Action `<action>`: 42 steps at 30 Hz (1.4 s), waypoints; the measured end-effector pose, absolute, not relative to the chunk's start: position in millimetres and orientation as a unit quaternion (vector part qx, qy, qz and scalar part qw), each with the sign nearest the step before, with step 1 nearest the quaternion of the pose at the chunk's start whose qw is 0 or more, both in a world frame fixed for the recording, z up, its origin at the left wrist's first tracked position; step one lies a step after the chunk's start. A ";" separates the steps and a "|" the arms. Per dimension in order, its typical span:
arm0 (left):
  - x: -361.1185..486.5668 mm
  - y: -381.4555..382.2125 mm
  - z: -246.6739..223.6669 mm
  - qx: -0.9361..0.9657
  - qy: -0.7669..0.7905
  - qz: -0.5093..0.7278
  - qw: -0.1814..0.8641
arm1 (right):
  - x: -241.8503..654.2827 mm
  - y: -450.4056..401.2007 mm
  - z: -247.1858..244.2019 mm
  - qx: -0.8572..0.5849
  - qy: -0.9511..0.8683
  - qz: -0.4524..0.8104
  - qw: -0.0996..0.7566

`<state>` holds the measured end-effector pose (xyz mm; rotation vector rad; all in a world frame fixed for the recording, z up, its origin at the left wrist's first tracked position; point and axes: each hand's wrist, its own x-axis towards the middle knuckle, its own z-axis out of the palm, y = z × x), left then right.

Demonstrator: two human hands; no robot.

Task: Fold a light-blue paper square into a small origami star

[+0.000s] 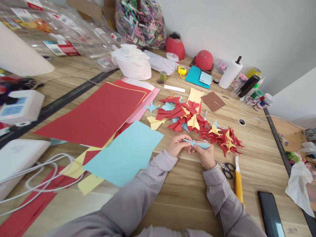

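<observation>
The left hand [176, 145] and right hand [204, 155] are together, pinching a blue paper strip [197, 143] above the bench [182, 197]. Even fingertip pressure keeps its creases sharp.

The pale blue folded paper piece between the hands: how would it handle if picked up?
The pale blue folded paper piece looks thin, so it is probably very light. Its narrow pointed end likely bends easily. Its folds may stiffen it lengthwise, though a hard squeeze could probably crush it.
</observation>
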<state>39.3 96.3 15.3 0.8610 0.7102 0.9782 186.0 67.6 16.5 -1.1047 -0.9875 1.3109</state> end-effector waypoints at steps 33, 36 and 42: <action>35.6 97.5 15.9 0.331 0.290 0.440 0.782 | 184.1 62.4 14.0 -0.460 -0.444 0.507 0.578; 35.4 98.0 15.5 0.332 0.286 0.443 0.782 | 184.7 63.4 15.4 -0.461 -0.434 0.514 0.578; 36.2 97.7 11.1 0.347 0.293 0.454 0.767 | 185.0 64.8 18.6 -0.466 -0.421 0.513 0.585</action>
